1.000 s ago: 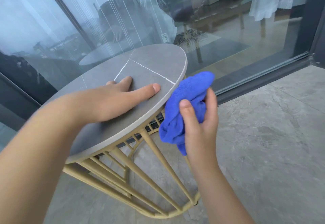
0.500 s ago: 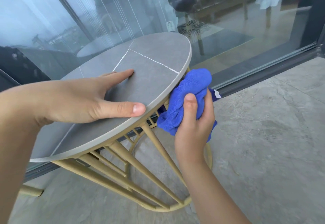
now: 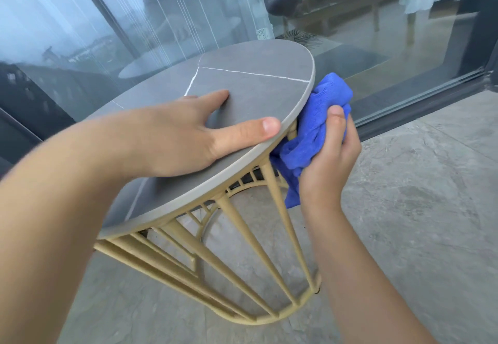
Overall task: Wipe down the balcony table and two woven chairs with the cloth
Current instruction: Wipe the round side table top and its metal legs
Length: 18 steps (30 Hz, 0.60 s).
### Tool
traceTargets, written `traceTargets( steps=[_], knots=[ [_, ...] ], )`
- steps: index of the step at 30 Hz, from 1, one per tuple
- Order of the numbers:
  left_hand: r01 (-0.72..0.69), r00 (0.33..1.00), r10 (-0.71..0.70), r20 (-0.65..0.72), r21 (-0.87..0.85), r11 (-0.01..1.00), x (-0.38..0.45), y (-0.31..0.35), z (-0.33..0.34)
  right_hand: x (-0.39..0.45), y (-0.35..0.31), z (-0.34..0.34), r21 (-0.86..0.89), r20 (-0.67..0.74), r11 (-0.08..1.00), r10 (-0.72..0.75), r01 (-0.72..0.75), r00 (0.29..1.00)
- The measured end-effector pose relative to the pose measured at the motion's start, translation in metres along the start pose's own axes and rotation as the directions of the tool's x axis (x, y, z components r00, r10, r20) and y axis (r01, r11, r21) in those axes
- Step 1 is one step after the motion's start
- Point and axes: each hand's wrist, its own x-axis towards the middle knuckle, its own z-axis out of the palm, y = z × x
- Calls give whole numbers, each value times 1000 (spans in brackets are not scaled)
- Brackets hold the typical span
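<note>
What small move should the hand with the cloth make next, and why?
Probably slide the cloth further along the table rim. The right hand grips it bunched against the rim's right side, while the left hand lies flat on the top and steadies it. So the rim seems to be the part being wiped, and most of it is still ahead.

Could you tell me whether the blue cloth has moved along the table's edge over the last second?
Yes: the blue cloth moved from beside the table rim to against it.
</note>
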Motion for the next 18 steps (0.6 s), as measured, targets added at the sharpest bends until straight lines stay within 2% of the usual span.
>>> traceTargets(
  steps=[5, 12, 15, 18],
  knots=[
    [5, 998, -5, -58, -2, 1000, 5, 24, 9, 24, -6, -7, 50, 48, 988, 143, -145, 989],
    [-13, 995, 6, -103, -59, 998, 0, 21, 14, 27, -14, -22, 237, 27, 925, 300, -298, 954],
    [-20, 994, 13, -111, -62, 998, -2, 21, 16, 28, -17, -25, 384, 144, 867, 283, -317, 948],
    [-19, 994, 12, -113, -65, 998, -2, 22, 15, 28, -27, -27, 447, 268, 809, 286, -382, 920]
  ],
)
